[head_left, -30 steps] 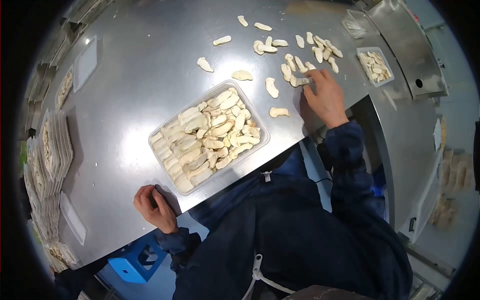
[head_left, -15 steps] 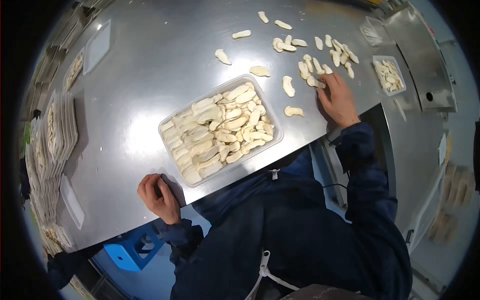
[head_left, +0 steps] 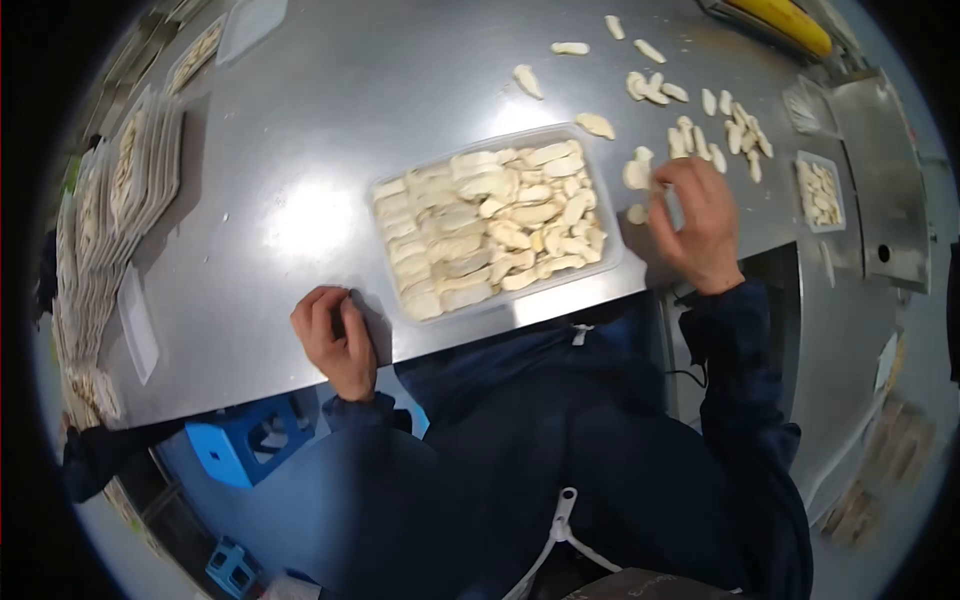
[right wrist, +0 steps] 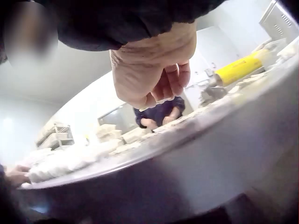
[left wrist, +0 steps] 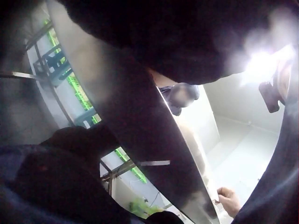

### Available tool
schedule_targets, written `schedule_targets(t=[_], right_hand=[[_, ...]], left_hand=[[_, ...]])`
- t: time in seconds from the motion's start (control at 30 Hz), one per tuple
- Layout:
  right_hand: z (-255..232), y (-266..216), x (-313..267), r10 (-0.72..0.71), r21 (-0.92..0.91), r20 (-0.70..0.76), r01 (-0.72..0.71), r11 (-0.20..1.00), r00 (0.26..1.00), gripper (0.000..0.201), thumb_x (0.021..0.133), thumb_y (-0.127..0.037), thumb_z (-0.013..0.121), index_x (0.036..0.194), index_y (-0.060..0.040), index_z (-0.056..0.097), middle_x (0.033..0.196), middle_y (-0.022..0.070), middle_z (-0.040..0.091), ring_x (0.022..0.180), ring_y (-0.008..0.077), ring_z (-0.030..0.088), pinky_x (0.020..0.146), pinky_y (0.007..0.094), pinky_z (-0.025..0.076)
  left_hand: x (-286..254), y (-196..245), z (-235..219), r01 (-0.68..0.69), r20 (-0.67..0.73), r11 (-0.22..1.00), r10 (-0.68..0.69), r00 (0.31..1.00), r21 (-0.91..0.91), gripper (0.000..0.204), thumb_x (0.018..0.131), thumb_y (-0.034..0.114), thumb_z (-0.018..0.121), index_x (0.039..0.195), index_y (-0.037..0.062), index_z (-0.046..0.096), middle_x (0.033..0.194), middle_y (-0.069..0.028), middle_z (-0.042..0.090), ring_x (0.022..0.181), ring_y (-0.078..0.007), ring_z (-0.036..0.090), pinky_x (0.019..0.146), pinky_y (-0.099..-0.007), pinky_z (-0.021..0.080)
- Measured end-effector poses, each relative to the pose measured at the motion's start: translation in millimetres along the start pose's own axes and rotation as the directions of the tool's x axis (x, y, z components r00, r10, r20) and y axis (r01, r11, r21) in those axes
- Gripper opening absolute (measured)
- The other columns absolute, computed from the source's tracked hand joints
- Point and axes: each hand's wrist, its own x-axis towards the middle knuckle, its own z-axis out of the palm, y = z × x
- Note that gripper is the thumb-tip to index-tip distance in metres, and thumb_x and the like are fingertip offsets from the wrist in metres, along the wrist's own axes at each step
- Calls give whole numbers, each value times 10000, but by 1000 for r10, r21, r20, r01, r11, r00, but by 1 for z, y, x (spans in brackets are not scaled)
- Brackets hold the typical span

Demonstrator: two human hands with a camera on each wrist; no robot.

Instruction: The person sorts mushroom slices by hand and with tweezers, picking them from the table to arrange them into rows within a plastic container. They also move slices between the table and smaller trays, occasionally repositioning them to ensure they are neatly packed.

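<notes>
A clear rectangular tray point(head_left: 613, 222) of pale mushroom slices stands in the middle of the head view, with neat rows at left and looser slices at right. My right hand point(head_left: 697, 222) is just right of it, thumb and fingers pinching a pale slice, blurred in the head view. The right wrist view has this hand point(right wrist: 154, 70) with curled fingers and a thin pale edge at the fingertips. Loose slices point(head_left: 637, 170) lie beside and beyond it. My left hand point(head_left: 340, 338) rests on the table's front edge, loosely curled, holding nothing.
Stacked trays point(head_left: 150, 150) stand at the far left beside a white lid point(head_left: 138, 325). At right are a small tray of slices point(head_left: 818, 192) and a metal machine point(head_left: 880, 170). A yellow cylinder point(head_left: 780, 22) is at the back; a blue stool point(head_left: 235, 447) stands below the table.
The head view has turned, so table things sit further right. My right hand has drawn away from the slice group towards the tray, with a slice between its fingers. My left hand stays at the edge.
</notes>
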Motion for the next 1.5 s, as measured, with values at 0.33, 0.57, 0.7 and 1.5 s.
schedule_targets(t=[0.33,0.57,0.7,1.5], right_hand=[[55,-77,49,-288,152,157,265,952,945,153,754,-56,655,871,-30,560,879,98,543,860,267,560,764,377,441],[71,-77,57,-314,135,195,292,947,929,111,752,-38,630,842,-21,569,868,111,553,851,276,567,780,388,450],[76,-78,56,-310,129,199,289,949,930,102,760,-41,627,843,-15,574,866,114,556,850,281,573,784,396,453],[4,20,-9,523,-79,222,-520,851,823,240,809,-216,666,908,1,638,884,170,627,805,353,639,731,450,505]], left_hand=[[-2,-1,-1,26,-20,1000,-26,999,-14,125,841,-14,633,955,15,673,1031,-105,631,970,-273,557,829,-356,468],[-1,-1,-1,23,-24,1000,-23,999,-14,125,834,-15,635,947,20,675,1018,-105,633,965,-270,559,817,-354,470],[-1,-1,-1,22,-19,1000,-22,1000,-2,122,836,-13,635,947,20,675,1018,-105,632,966,-269,558,816,-352,470],[-3,-2,1,26,33,1000,-25,999,-6,96,904,-7,596,978,-7,658,1067,-132,599,1009,-270,556,851,-349,469]])
